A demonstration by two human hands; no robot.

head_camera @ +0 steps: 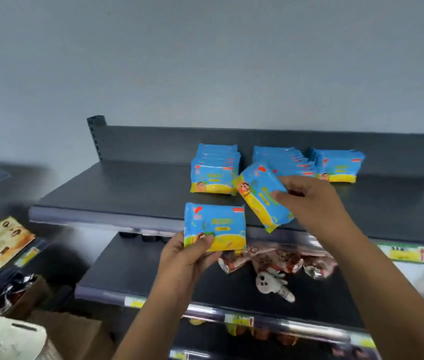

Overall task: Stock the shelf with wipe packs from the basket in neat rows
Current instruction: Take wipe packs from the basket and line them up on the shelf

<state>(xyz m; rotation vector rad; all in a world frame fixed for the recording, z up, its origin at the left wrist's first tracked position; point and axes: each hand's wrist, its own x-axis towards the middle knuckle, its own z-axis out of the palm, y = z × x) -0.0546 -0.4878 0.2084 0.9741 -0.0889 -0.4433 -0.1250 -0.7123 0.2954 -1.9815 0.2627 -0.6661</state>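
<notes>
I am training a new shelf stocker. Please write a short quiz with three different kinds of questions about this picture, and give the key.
1. True or false: each hand holds one wipe pack.
2. How many rows of packs stand on the top shelf? A two, B three, C five.
3. Fill in: the pack in the right hand is ____, not upright.

Key:
1. True: the left hand holds the upright pack, the right holds the tilted pack.
2. B: left row, middle row, right row.
3. Tilted.

Blue wipe packs (214, 178) with yellow lower bands are seen at 12 o'clock on the dark grey shelf (127, 188).
</notes>
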